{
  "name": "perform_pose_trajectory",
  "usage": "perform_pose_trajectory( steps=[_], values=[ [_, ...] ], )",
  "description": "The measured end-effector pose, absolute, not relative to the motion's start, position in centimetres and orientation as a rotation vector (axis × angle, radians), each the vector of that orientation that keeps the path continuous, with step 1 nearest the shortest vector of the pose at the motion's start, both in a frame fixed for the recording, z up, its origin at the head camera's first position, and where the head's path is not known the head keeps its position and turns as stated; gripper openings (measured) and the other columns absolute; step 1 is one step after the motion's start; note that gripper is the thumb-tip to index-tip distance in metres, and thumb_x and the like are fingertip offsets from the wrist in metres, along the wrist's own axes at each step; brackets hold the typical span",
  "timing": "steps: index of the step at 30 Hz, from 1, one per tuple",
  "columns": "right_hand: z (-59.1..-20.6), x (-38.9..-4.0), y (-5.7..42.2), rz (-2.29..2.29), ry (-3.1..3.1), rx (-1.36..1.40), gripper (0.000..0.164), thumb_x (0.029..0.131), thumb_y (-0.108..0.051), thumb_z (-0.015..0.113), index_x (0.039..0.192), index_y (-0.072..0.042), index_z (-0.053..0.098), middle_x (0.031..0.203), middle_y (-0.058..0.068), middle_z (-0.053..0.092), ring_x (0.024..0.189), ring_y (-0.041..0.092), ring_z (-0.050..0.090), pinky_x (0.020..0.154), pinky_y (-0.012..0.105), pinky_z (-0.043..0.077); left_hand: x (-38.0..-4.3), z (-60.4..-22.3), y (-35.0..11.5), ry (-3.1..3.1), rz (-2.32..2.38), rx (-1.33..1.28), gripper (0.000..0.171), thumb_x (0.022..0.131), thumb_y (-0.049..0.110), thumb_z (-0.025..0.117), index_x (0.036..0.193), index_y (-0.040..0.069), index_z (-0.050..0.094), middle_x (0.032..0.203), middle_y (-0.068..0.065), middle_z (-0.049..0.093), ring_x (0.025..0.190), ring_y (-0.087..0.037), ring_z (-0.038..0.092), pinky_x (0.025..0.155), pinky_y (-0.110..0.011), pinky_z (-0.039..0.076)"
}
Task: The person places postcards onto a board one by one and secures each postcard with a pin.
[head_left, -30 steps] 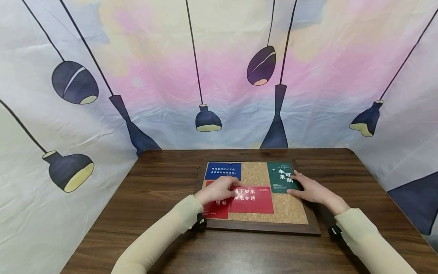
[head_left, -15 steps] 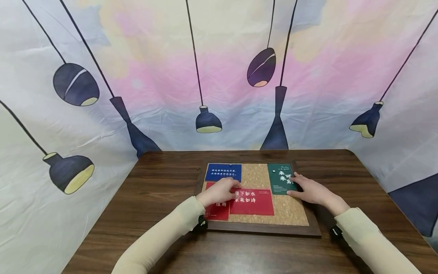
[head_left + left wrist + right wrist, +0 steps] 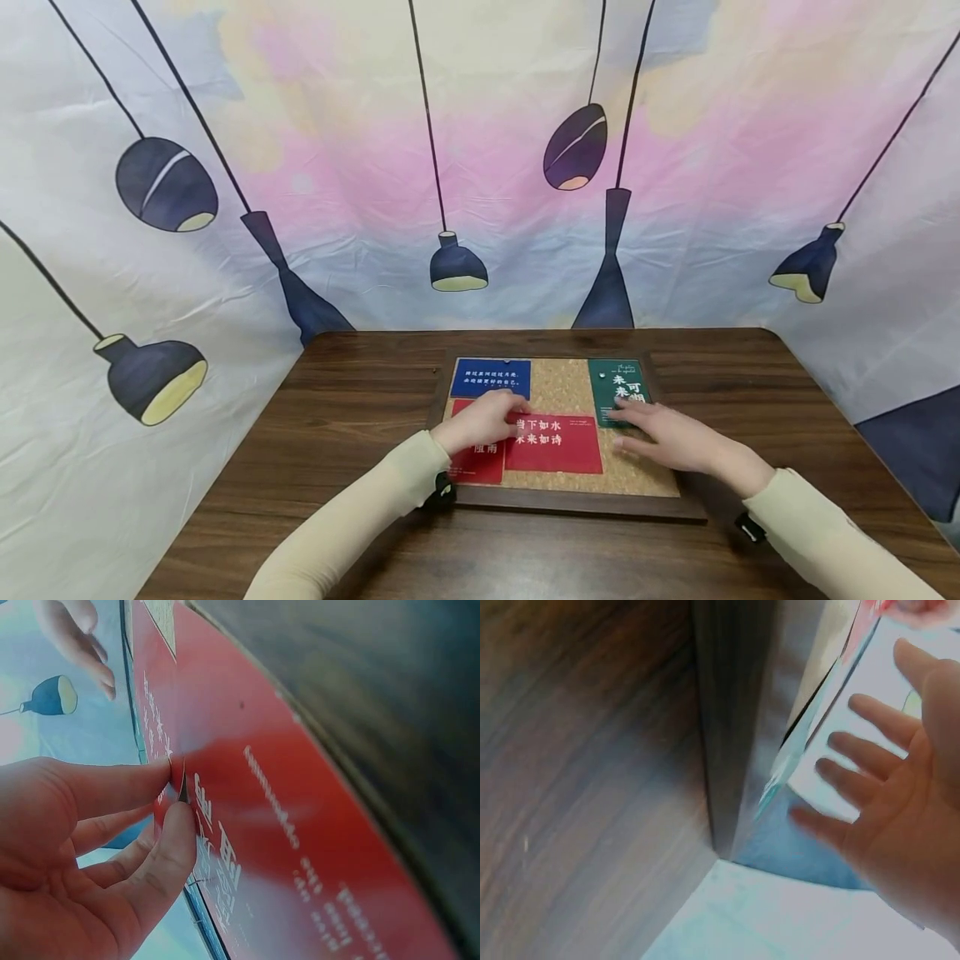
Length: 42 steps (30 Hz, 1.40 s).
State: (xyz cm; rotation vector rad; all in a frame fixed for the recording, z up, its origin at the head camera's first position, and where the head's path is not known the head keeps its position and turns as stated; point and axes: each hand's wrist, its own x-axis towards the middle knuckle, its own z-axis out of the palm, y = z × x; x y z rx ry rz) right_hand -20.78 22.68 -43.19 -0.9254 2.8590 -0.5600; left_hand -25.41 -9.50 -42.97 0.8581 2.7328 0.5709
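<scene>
My left hand [image 3: 483, 419] is over the left end of a wide red card [image 3: 566, 454] with white lettering. In the left wrist view, the thumb and index finger [image 3: 124, 784] pinch that card's slightly raised edge where it meets a second, taller red card [image 3: 255, 787]. Partly under this hand in the head view lies the tall red card [image 3: 476, 468]. My right hand [image 3: 678, 437] hovers over the corkboard's right side with fingers spread, overlapping the lower part of a green card [image 3: 606, 392]. Nothing is held in it in the right wrist view.
A blue card [image 3: 491, 377] lies at the corkboard's top left. The wooden-framed corkboard [image 3: 558, 383] rests flat on a dark wooden table [image 3: 360, 400]. Small pins show on the blue and green cards. Behind the table hangs a cloth [image 3: 337, 167] printed with lamps.
My right hand has left the green card's right edge and moved left and toward me, its fingers opening out. The left hand stays at the wide red card's edge.
</scene>
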Motion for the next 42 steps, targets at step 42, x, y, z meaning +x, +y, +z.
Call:
perform_pose_trajectory(
  steps=[42],
  values=[
    [-44.0,-15.4,20.7,-0.437,2.64,-1.224,0.057,0.095,-0.051,0.066,0.144,-0.025,0.058,0.15,0.0,0.052,0.13,0.021,0.055,0.091,0.04,0.056,-25.0,-42.9,-9.4,2.777,0.53,0.788,0.034,0.093,0.026,0.075,0.124,0.014,0.07,0.117,-0.003,0.067,0.104,-0.015,0.06,0.095,-0.035,0.052]
  ],
)
